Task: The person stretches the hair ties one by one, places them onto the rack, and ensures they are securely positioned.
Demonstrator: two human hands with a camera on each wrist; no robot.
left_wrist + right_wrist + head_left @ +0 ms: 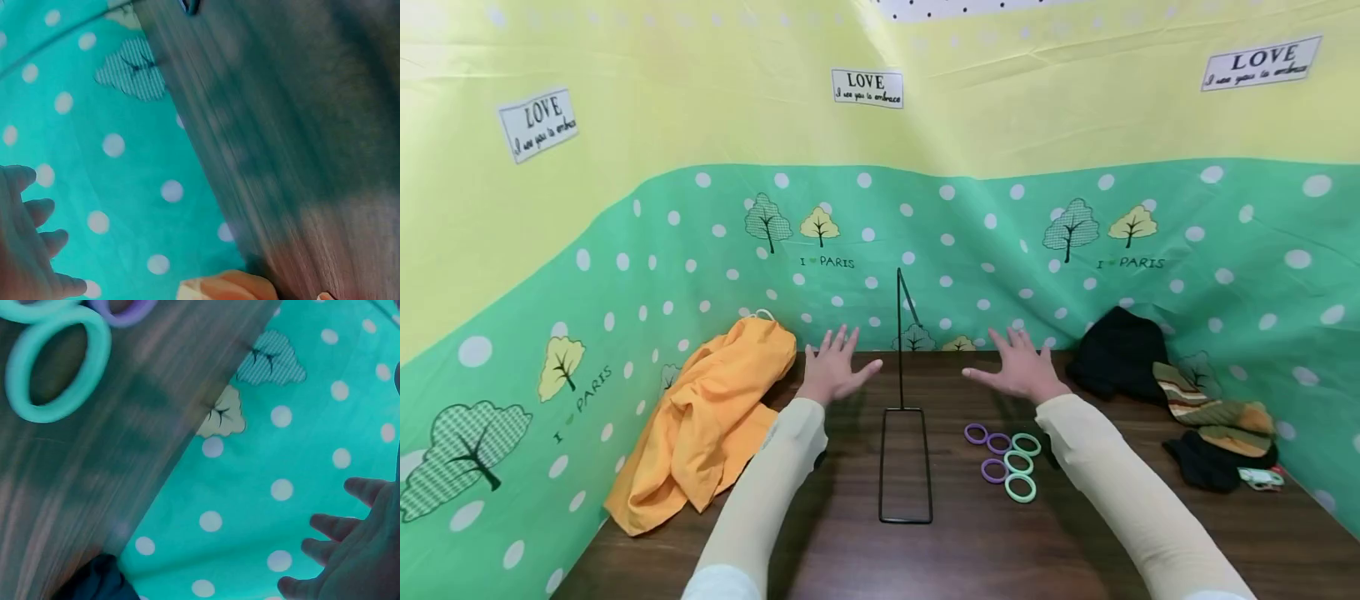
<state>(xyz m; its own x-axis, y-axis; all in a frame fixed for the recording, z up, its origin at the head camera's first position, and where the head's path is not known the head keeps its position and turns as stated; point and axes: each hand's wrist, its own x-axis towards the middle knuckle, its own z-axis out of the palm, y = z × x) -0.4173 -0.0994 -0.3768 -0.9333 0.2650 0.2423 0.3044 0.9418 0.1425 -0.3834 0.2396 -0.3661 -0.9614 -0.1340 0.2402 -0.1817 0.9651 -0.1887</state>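
Note:
Both hands hover over the back of the dark wooden table with fingers spread, holding nothing. My left hand (833, 368) is left of a thin black wire stand (900, 350), which has a rectangular base and an upright with a slanting arm on top. My right hand (1021, 367) is on the stand's other side, behind a cluster of rings. Several purple rings (995, 471) and mint-green rings (1020, 487) lie flat there. In the right wrist view a green ring (100, 359) appears at upper left, and the spread fingers (334, 526) at lower right.
An orange cloth (715, 408) is heaped at the left. At the right lie a black cloth (1118, 354), a striped fabric piece (1213, 408), a dark item (1206, 462) and a small pale packet (1261, 477). A green and yellow printed curtain (947, 250) encloses the table's back and sides.

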